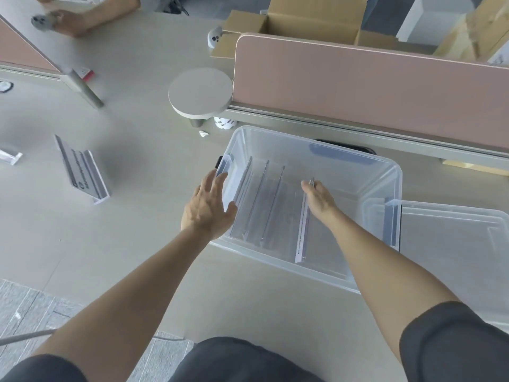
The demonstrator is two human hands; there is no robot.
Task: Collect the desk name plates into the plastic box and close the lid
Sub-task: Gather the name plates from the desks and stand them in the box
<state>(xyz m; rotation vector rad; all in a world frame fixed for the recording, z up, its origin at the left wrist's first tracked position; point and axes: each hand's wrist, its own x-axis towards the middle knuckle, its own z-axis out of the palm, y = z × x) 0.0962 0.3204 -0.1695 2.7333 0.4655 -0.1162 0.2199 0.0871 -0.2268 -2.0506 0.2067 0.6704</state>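
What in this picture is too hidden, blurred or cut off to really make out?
All from the head view:
- Printed text on the name plate left on the desk: too blurred to read.
- How many plates stand in the plastic box: clear edges blend together, uncertain.
- The right hand on a plate inside: its grip is hidden by the hand itself.
- The lid: cut off by the right edge.
- Another person's hands, top left: cropped, what they hold is unclear.
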